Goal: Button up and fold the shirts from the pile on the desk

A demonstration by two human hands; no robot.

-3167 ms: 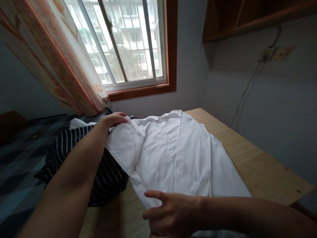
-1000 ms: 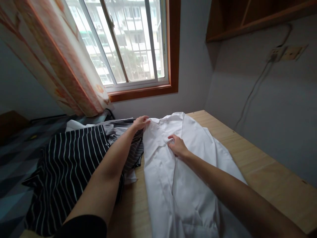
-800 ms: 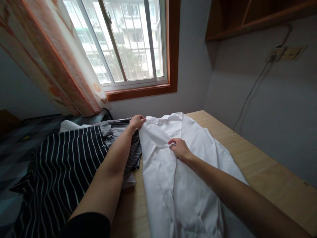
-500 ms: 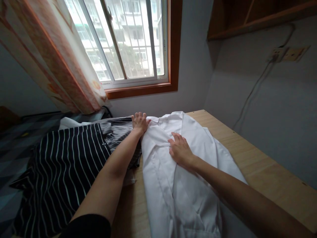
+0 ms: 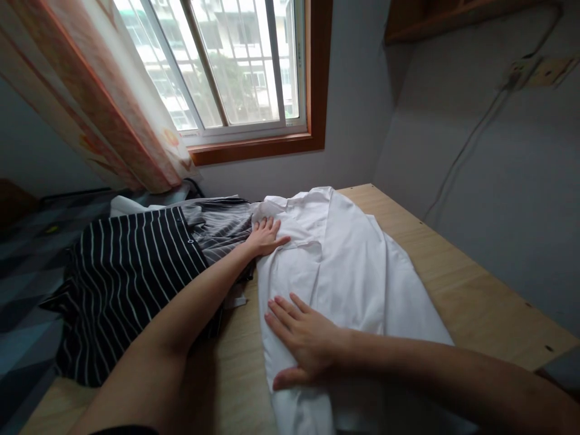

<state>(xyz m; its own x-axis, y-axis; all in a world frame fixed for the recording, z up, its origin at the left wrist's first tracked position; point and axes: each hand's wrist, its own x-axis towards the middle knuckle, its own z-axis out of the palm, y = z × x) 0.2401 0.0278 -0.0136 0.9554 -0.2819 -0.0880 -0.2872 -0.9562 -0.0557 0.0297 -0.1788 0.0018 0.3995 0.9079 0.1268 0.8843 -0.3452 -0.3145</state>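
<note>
A white garment, with a collar-like far end, lies spread on the wooden tabletop. My left hand rests on its upper left part, fingers spread and palm down. Nearer to me, my right hand lies flat on the lower left part, its fingers stretched and thumb apart. Neither hand holds anything. To the left is a black garment with white stripes, partly behind my left forearm. Grey striped cloth lies between it and the white garment.
A bed or surface with dark checked cloth adjoins the table on the left. Behind stand a wood-framed window and a patterned curtain. A cable hangs from a socket on the right wall, near a wooden shelf.
My right hand has moved down and left along the white garment and now lies flat. My left hand has come slightly nearer and right. The view has tilted down a little.
</note>
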